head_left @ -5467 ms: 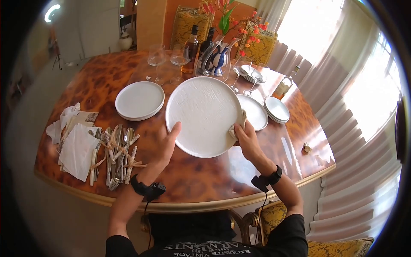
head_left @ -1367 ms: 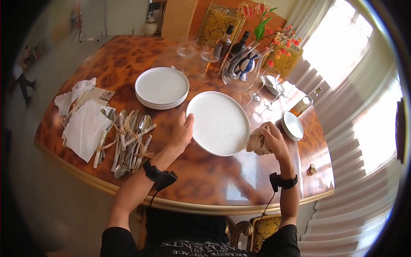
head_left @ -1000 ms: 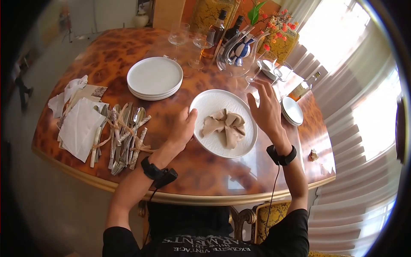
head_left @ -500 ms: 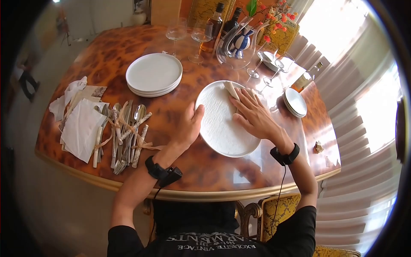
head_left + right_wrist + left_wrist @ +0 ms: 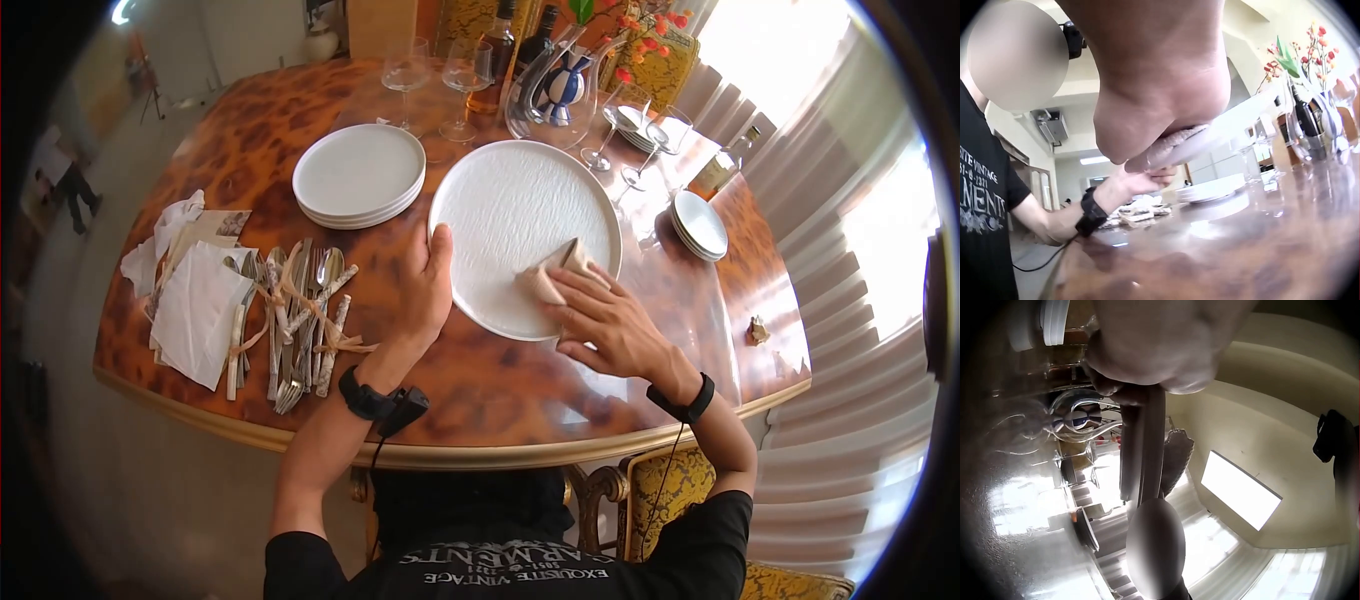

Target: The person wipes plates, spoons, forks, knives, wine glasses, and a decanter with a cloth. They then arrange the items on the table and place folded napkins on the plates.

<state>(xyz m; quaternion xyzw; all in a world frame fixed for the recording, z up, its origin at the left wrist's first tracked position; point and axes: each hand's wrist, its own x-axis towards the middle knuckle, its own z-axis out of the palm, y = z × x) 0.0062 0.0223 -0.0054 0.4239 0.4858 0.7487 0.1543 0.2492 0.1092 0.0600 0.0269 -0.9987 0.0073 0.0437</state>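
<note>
A large white textured plate [image 5: 520,220] is held above the table, tilted. The left hand [image 5: 428,290] grips its left rim, thumb on the upper face and the fingers hidden beneath. Pressed on the lower right of the plate is a beige cloth [image 5: 560,272], under the outstretched fingers of the right hand [image 5: 610,325]. In the left wrist view the left hand [image 5: 1160,344] covers part of the plate's edge [image 5: 1152,450]. The right wrist view has the right hand [image 5: 1160,94] over the cloth [image 5: 1179,139], with the plate [image 5: 1241,119] seen nearly edge-on.
Stacked white plates [image 5: 358,175] stand at the back left. Tied cutlery [image 5: 300,320] and white napkins [image 5: 205,310] lie at the left. Glasses [image 5: 405,70], bottles [image 5: 492,60] and a glass decanter [image 5: 550,105] stand behind. Small bowls [image 5: 700,225] and a bottle [image 5: 722,168] are at the right.
The right hand and cloth have moved from the plate's upper right to its lower right. The plate has shifted up and slightly left in the head view; the left hand still grips its rim.
</note>
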